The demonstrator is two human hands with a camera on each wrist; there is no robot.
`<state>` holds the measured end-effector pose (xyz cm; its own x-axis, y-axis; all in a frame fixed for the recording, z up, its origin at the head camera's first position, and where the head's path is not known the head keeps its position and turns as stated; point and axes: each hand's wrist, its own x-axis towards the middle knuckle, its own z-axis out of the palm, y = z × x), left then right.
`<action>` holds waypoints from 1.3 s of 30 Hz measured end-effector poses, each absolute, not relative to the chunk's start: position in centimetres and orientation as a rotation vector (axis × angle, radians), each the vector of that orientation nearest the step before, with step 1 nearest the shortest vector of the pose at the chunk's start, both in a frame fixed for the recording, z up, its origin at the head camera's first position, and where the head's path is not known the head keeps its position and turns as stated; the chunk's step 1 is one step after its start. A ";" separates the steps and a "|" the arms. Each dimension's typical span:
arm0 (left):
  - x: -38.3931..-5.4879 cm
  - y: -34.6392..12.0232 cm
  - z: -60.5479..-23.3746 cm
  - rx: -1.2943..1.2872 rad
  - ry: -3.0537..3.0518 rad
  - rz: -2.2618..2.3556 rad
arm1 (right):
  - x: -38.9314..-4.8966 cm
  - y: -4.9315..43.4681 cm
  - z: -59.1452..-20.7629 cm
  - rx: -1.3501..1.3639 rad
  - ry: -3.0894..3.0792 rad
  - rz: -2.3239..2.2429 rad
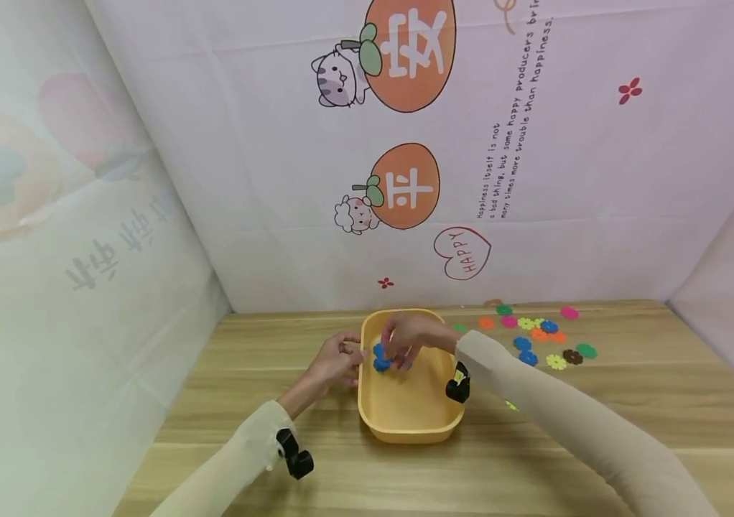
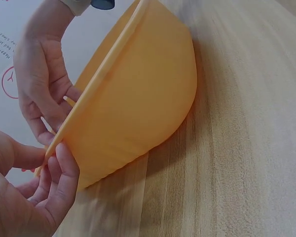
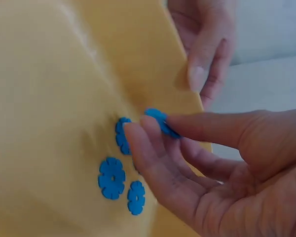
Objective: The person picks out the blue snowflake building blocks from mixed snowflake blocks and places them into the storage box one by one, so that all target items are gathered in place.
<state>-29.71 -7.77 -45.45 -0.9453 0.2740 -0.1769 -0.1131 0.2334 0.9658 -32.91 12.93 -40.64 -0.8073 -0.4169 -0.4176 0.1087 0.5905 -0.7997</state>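
My left hand point(image 1: 333, 365) holds the left rim of a yellow plastic basin point(image 1: 411, 436), its thumb at the inner side and its fingers outside. Inside the basin, my right hand point(image 1: 408, 337) pinches a blue flower-shaped plastic disc point(image 3: 158, 118) between thumb and fingers. Below those fingers, several more blue flower discs point(image 3: 111, 178) lie on the basin floor, one partly hidden behind the fingertips. The left thumb point(image 3: 197, 76) also shows over the rim in the right wrist view.
To the right of the basin, flower discs in blue, green point(image 1: 586, 351), orange, pink point(image 1: 569, 313), yellow and brown point(image 1: 572, 357) lie scattered on the wooden table point(image 1: 263, 373). One yellow-green disc point(image 1: 512, 406) sits nearer, beneath the right forearm. Printed white cloth point(image 1: 276, 179) stands behind the table.
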 end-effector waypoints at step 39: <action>-29.9 -7.9 -45.3 0.145 2.218 1.759 | -32.1 11.7 -39.4 -0.370 2.507 -0.815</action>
<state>-29.85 -7.86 -45.26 -0.9482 0.2655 -0.1745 -0.1094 0.2427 0.9639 -32.07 11.72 -39.36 -0.8508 -0.3882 -0.3540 -0.1059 0.7866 -0.6083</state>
